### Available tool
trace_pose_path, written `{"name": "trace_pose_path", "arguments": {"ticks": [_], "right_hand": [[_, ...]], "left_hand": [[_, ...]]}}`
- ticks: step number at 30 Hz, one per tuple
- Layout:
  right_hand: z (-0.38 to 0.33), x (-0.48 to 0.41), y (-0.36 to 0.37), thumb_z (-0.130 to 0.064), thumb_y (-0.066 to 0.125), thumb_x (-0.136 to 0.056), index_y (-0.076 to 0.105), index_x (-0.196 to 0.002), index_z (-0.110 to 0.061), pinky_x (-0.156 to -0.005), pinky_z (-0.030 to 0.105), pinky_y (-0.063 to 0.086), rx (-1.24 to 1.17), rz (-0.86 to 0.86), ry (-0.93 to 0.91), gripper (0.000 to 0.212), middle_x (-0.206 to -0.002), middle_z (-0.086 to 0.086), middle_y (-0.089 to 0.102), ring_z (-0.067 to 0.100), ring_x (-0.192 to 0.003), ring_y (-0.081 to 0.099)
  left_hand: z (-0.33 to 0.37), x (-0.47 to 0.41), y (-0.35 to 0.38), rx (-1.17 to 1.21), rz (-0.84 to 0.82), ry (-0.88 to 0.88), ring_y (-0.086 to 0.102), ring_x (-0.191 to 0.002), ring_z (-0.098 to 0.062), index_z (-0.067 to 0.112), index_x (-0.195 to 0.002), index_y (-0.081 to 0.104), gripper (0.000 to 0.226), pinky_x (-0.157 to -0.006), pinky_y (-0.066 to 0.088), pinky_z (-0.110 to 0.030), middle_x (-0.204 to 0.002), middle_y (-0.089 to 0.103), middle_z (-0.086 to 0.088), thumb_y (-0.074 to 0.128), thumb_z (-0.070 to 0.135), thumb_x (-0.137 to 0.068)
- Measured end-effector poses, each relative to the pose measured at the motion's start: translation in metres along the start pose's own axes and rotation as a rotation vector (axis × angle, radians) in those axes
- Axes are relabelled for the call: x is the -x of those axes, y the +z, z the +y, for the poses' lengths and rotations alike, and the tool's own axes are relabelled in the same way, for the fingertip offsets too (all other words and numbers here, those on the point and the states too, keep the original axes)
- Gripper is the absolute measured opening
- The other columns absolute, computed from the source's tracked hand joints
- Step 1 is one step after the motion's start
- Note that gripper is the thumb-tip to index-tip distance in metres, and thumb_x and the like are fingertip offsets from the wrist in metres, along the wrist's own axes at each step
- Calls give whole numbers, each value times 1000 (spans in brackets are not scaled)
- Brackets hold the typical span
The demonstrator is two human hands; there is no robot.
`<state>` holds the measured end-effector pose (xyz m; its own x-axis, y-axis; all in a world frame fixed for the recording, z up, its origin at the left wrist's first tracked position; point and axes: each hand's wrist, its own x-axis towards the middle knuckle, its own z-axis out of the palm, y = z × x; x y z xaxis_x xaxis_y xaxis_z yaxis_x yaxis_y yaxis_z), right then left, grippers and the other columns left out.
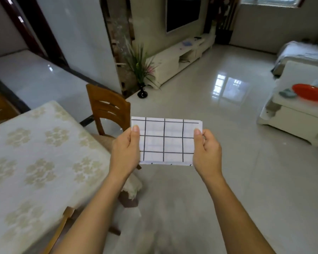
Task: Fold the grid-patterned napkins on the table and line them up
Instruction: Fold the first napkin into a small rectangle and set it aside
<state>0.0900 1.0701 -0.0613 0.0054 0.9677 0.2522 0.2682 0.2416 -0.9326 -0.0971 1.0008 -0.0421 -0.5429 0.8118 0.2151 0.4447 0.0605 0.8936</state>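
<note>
Both forearms reach up from the bottom of my view, bare to the edge of the frame. At their ends I see the left hand and the right hand pinching a folded grid-patterned napkin between them, each thumb laid flat on the near face and the other fingers curled behind it. The left hand grips the napkin's left edge, the right hand its right edge, and the napkin is held up in the air, stretched flat and facing me. It is white with dark lines crossing it in squares, and I can make out more than one layer along its bottom and right edges.

The napkin hangs over the glossy tiled floor, to the right of the dining table and apart from it. That table wears a pale cloth with a cream flower pattern. A wooden chair stands at its far corner, just left of the napkin from where I look. Farther back stands a potted plant in a black vase, and at the right edge a red plate rests on a white low table.
</note>
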Motion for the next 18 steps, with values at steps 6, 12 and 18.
{"name": "trace_pose_path", "arguments": {"ticks": [6,12,18], "right_hand": [[20,-69,67,-35,47,-105,38,-70,-17,-53,30,35,-34,-180,-13,41,-56,-12,42,7,-54,37],[3,-154,152,-31,47,-105,43,-71,-23,-50,13,37,-8,-326,-90,36,-59,-14,52,0,-54,49],[-15,-229,228,-28,46,-106,45,-72,-23,-49,10,40,-43,-378,-141,34,-64,-10,52,-7,-55,53]], "left_hand": [[-36,-63,-1,-48,137,-86,69,-80,-4,27,-89,69,40,-69,60,-28,-82,73,8,38,44,-107],[-63,-148,-8,62,278,-195,66,-81,12,31,-93,66,30,-61,49,-5,-82,69,18,40,38,-107],[-82,-238,-28,-40,369,-148,69,-78,-6,20,-91,69,43,-64,58,-23,-83,72,4,38,44,-107]]}}
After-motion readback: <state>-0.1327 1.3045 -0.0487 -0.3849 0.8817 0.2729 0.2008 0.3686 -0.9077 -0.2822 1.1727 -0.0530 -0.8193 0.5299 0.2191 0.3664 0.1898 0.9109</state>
